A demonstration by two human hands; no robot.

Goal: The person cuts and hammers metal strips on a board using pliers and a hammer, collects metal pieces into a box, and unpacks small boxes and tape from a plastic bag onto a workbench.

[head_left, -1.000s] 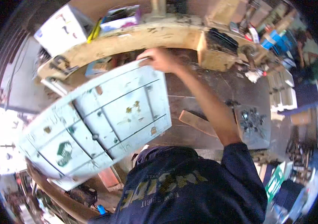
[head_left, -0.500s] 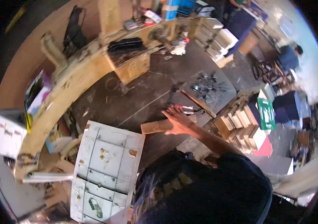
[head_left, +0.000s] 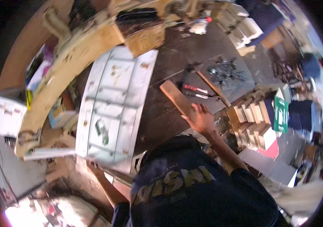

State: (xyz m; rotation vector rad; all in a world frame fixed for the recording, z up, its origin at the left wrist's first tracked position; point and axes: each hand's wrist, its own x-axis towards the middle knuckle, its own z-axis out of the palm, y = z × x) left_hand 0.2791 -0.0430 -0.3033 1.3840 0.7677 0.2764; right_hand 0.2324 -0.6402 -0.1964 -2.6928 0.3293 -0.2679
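My right hand [head_left: 202,121] grips the near end of a short brown wooden block [head_left: 177,96], with the thumb on one side and the fingers on the other. The block lies slanted over the dark tabletop. To its left is a large white panel [head_left: 110,104] with dark grid lines, brownish marks and a green patch. My left hand [head_left: 92,165] is at the panel's near left corner; its fingers are blurred and partly hidden. Just beyond the block lie a red-and-black handled tool [head_left: 196,90] and a hammer with a long wooden handle [head_left: 213,89].
A pile of small dark metal parts [head_left: 226,72] sits beyond the hammer. Pale wooden boxes [head_left: 254,121] stand at right. A wooden box [head_left: 146,39] is at the panel's far end, by a curved wooden ledge [head_left: 66,70]. Another person [head_left: 310,65] is in the right background.
The white panel has slid forward across the table, and my left hand has come into view at its near corner. My right hand has closed on the wooden block, which has turned and come nearer.
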